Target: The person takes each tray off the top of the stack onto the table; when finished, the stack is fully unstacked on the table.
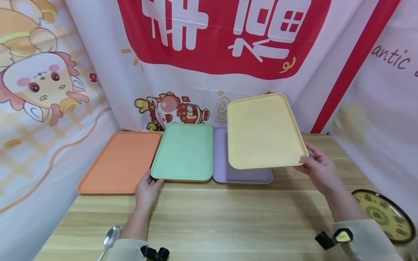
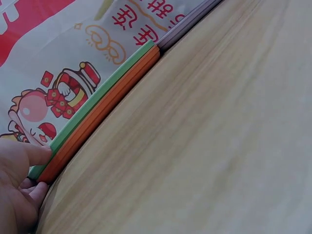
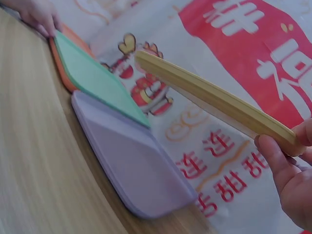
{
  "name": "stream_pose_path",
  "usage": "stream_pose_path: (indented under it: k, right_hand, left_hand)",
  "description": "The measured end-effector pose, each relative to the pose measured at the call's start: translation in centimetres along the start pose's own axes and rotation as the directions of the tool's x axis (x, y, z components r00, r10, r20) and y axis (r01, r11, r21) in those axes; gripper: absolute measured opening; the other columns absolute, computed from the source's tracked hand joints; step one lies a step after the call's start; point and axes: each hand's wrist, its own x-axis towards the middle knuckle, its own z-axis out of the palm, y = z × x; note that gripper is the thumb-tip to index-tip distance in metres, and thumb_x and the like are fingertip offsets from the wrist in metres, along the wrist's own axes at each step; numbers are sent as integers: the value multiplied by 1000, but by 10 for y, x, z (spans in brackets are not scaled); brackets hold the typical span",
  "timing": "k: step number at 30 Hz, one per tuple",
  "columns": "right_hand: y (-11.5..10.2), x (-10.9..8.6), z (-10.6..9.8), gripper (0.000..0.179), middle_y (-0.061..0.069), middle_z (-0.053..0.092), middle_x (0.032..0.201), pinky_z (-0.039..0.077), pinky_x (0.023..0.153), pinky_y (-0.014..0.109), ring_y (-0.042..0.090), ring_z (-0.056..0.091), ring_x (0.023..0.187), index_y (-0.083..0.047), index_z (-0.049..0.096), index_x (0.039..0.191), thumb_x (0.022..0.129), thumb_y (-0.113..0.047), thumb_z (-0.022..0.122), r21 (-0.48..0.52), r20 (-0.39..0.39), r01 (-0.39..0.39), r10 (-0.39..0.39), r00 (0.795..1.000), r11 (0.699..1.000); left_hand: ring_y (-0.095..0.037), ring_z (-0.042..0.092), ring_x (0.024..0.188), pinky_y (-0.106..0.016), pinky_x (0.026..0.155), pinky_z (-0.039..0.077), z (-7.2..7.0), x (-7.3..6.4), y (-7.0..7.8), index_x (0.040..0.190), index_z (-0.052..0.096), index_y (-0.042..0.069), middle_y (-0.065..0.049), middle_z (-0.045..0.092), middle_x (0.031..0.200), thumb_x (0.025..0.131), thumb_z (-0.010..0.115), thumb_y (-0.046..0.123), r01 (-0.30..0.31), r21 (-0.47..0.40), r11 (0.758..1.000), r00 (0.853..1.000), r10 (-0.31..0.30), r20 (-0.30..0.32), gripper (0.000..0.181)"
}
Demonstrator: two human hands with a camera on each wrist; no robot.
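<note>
My right hand (image 1: 321, 172) grips a yellow tray (image 1: 266, 132) by its near right corner. The tray hangs tilted in the air over a purple tray (image 1: 243, 175) and partly hides it. In the right wrist view the yellow tray (image 3: 214, 97) appears edge-on, pinched between thumb and fingers. My left hand (image 1: 148, 188) pinches the near left corner of a green tray (image 1: 184, 152). Beneath the green one lies an orange tray (image 2: 107, 105), its edge showing in the left wrist view. Another orange tray (image 1: 122, 163) lies flat at the left, beside that hand.
A metal spoon (image 1: 111, 237) lies near the left forearm. At the right, next to the other sleeve, is a round, dark-rimmed yellow-green patterned object (image 1: 380, 214). Printed cloth (image 1: 104, 36) hangs behind and along both sides of the wooden table (image 1: 228, 217).
</note>
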Motion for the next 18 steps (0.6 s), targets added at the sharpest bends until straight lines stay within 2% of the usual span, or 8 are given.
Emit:
stream_pose_path:
  k: [4, 7, 14, 18]
  right_hand:
    - [-10, -8, -28, 46, 1, 68, 83, 64, 68, 26, 9, 66, 77, -22, 67, 122, 97, 11, 46, -22, -36, -14, 13, 999, 1000]
    - [-16, -12, -51, 45, 2, 68, 81, 63, 67, 25, 10, 67, 75, -21, 67, 122, 97, 11, 45, -31, -35, -15, 13, 999, 999]
    - [-33, -21, -104, 48, 5, 73, 94, 64, 71, 28, 16, 72, 81, -17, 67, 125, 98, 12, 39, 18, 23, -41, 41, 999, 999]
    - [-38, -25, -127, 49, 5, 73, 96, 64, 70, 28, 17, 72, 82, -19, 67, 122, 99, 13, 38, 1, 14, -76, 76, 997, 997]
  left_hand:
    - [-42, 26, 146, -45, 120, 33, -1, 1, 1, 154, 14, -4, -31, 20, 158, 96, 60, 9, -8, -11, 1000, 1000, 8, 2, 75]
    - [-42, 25, 146, -45, 121, 32, -2, 1, 1, 154, 14, -4, -31, 19, 158, 96, 60, 9, -5, -17, 1000, 1000, 5, 4, 75]
    - [-42, 26, 146, -45, 120, 33, -2, 1, 0, 154, 14, -3, -30, 20, 158, 97, 60, 9, -6, -17, 1000, 1000, 6, -1, 75]
    - [-42, 27, 146, -45, 120, 33, -2, 2, 0, 154, 15, -4, -31, 21, 157, 96, 60, 9, -8, -11, 1000, 1000, 8, -7, 75]
